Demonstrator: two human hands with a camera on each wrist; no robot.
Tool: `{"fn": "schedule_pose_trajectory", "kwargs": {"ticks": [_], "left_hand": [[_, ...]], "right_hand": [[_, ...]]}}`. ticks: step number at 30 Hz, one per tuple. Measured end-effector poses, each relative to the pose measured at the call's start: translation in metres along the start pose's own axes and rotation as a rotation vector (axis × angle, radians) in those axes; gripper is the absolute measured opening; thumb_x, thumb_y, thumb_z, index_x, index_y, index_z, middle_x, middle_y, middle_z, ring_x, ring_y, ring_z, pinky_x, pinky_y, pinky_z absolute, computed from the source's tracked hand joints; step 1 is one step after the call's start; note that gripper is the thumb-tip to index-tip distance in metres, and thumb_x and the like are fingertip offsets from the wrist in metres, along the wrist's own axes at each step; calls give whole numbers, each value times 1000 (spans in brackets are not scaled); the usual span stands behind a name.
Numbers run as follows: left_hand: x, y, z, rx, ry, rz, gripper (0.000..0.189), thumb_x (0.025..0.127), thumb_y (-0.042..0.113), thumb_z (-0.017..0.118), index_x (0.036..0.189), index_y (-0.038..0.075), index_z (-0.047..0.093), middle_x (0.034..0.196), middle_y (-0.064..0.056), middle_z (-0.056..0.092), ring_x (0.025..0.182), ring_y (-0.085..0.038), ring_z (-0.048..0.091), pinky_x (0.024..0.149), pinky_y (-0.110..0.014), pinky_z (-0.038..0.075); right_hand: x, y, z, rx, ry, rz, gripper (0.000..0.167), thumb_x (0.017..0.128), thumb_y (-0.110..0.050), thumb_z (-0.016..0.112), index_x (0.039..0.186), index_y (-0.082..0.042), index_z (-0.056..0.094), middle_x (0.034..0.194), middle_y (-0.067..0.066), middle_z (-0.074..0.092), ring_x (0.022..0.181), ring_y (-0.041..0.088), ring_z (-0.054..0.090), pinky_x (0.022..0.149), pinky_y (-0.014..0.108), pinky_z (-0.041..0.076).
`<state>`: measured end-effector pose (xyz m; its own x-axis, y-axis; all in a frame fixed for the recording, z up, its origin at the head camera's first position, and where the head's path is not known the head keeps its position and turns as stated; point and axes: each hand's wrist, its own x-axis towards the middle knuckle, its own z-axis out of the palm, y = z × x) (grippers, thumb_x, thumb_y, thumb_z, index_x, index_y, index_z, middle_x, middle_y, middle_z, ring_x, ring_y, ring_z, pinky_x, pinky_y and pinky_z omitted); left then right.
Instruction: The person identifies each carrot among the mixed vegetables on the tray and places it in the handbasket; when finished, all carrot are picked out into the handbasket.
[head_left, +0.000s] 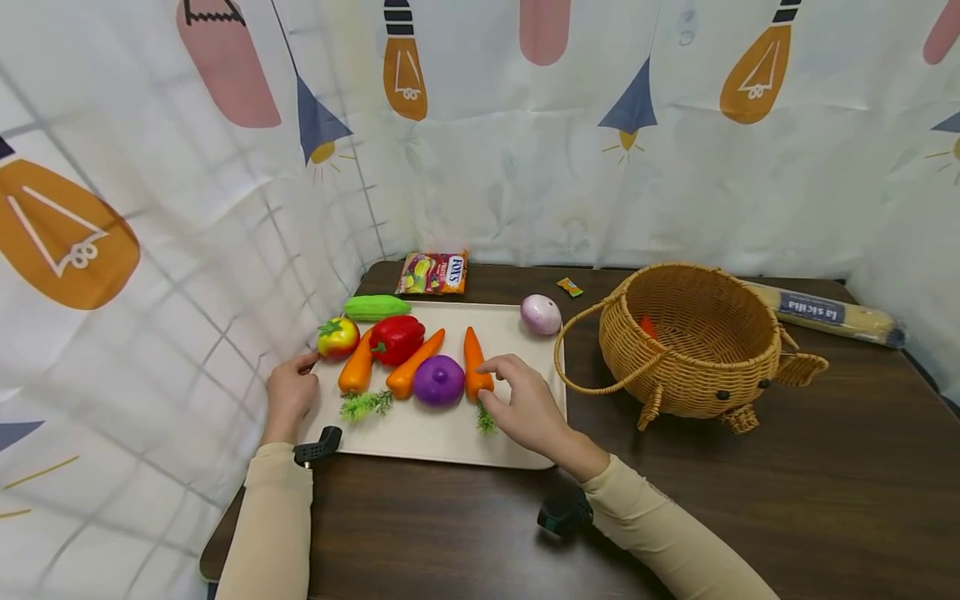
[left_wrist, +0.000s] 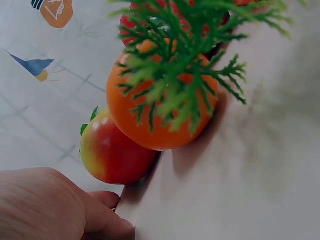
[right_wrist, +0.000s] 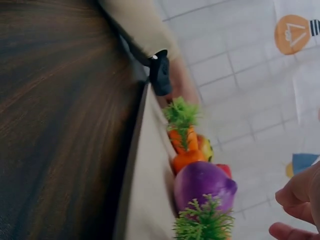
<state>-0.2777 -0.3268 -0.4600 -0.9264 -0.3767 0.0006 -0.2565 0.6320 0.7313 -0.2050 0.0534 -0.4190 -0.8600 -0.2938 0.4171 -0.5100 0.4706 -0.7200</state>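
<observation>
My left hand point(head_left: 291, 396) pinches the left edge of a cream tray point(head_left: 435, 442), beside a red-and-yellow toy tomato point(head_left: 338, 337). In the left wrist view the thumb presses on the rim next to that tomato point(left_wrist: 117, 150). Over the tray's right half, my right hand point(head_left: 528, 408) is held with thumb and fingers apart around the lower end of a toy carrot point(head_left: 472, 358), holding nothing. Its green leaves point(right_wrist: 202, 220) show below the fingers in the right wrist view. Left of it sit a purple onion point(head_left: 438, 381), two more carrots point(head_left: 416, 367) and a red pepper point(head_left: 397, 339).
A green ridged vegetable point(head_left: 377, 307) lies at the tray's back left, a pale purple onion point(head_left: 541, 315) at its back right. Beyond are a sweets packet point(head_left: 433, 273) and a small wrapped sweet point(head_left: 570, 287). A wicker basket point(head_left: 690, 333) holds something red; a pasta packet point(head_left: 832, 312) lies behind it.
</observation>
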Motion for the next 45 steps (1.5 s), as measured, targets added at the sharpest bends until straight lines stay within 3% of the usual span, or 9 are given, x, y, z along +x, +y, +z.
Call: {"fn": "schedule_pose_trajectory", "kwargs": {"ticks": [6, 11, 19, 24, 28, 35, 45], "left_hand": [[-2, -2, -5, 12, 6, -2, 53, 87, -3, 41, 137, 1, 55, 136, -23, 55, 129, -40, 44, 105, -50, 37], [-3, -4, -7, 23, 14, -1, 51, 87, -2, 41, 136, 0, 56, 135, -24, 56, 129, -40, 45, 104, -50, 38], [-1, -6, -6, 17, 12, -4, 52, 86, -2, 42, 136, 0, 55, 135, -24, 55, 129, -39, 45, 105, -49, 38], [-1, -5, -4, 1, 4, -13, 52, 87, -2, 42, 137, 0, 54, 136, -23, 55, 130, -39, 44, 105, -50, 38], [-1, -3, -4, 1, 5, -6, 52, 86, -2, 42, 137, 1, 54, 137, -23, 54, 131, -39, 44, 106, -50, 38], [-1, 1, -2, 7, -3, -5, 53, 87, -2, 41, 137, 1, 55, 138, -22, 54, 131, -38, 43, 106, -49, 37], [-1, 2, -2, 11, -5, -3, 52, 86, -4, 42, 136, -1, 55, 135, -24, 55, 126, -38, 46, 102, -48, 39]], "right_hand": [[0, 5, 17, -60, -19, 55, 35, 83, -19, 74, 115, -7, 65, 119, 3, 61, 105, 26, 61, 89, 38, 51], [4, 9, 32, -157, -8, 111, 49, 79, -30, 77, 122, -10, 62, 124, 4, 56, 102, 22, 61, 83, 36, 52], [18, 20, 46, -99, 85, 252, 52, 79, -29, 77, 124, -8, 61, 125, 8, 57, 110, 27, 58, 93, 41, 49], [20, 30, 53, -88, 104, 329, 58, 77, -34, 79, 126, -8, 60, 119, 8, 58, 92, 22, 56, 79, 34, 47], [21, 35, 55, -80, 110, 350, 60, 76, -36, 80, 126, -9, 59, 115, 9, 60, 83, 20, 52, 72, 31, 43], [21, 35, 49, -85, 105, 411, 62, 78, -32, 78, 130, -10, 54, 115, 11, 69, 100, 29, 62, 86, 40, 47], [21, 35, 44, -131, 112, 413, 50, 78, -21, 73, 125, -7, 59, 109, 11, 69, 95, 28, 64, 85, 42, 49]]}}
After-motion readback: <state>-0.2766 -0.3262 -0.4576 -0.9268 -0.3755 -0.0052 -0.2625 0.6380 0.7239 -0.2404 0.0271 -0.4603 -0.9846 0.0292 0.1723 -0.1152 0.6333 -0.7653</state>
